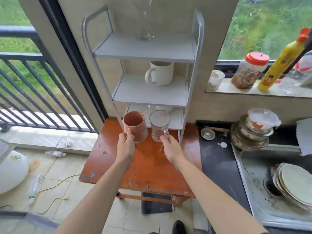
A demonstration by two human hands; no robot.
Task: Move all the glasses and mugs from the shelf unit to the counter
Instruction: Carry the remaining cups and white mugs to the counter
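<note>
A white metal shelf unit point(148, 52) stands on an orange-brown table point(152, 169). My left hand point(125, 146) grips the handle of a terracotta mug point(134, 125), held just in front of the lowest shelf. My right hand point(170, 147) holds a clear glass mug point(159, 125) by its handle beside it. A white mug point(160, 73) sits on the middle shelf. A tall stemmed glass point(145, 19) stands on the top shelf. Another white cup point(161, 108) is partly hidden at the back of the lowest shelf.
A black counter point(217, 159) lies to the right, with a small metal lid point(207, 133), stacked bowls point(253, 130) and a sink point(256, 188) holding plates point(293, 183). Jars and bottles line the window sill point(253, 92). A balcony railing is at left.
</note>
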